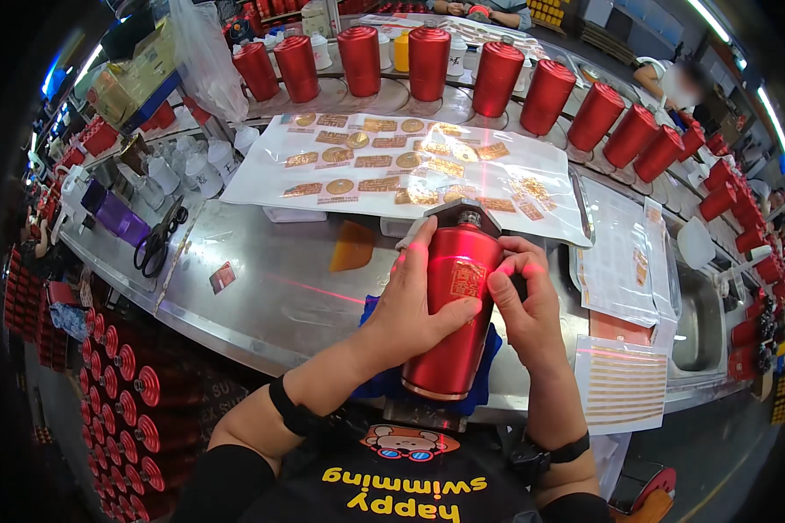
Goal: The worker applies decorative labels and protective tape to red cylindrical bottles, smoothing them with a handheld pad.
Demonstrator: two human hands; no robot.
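Note:
A glossy red bottle (449,349) with a gold label (469,281) on its front leans upright before me, its base over a blue cloth (490,349). My left hand (419,305) wraps round its left side, the thumb lying across the front just below the label. On the other side my right hand (528,305) is closed against the bottle's right edge, thumb beside the label and fingers bent. Whether a small piece sits between those fingertips is hidden. Behind the bottle's neck stands a dark angular holder (462,209). A red laser line crosses the bottle and the metal table (270,261).
Gold sticker sheets (349,166) cover the table's far part. Red bottles (429,65) line a curved conveyor behind. Black scissors (159,240) and a purple container (118,218) lie left, an amber piece (351,247) nearer. A striped sheet (624,383) and sink (702,340) are right.

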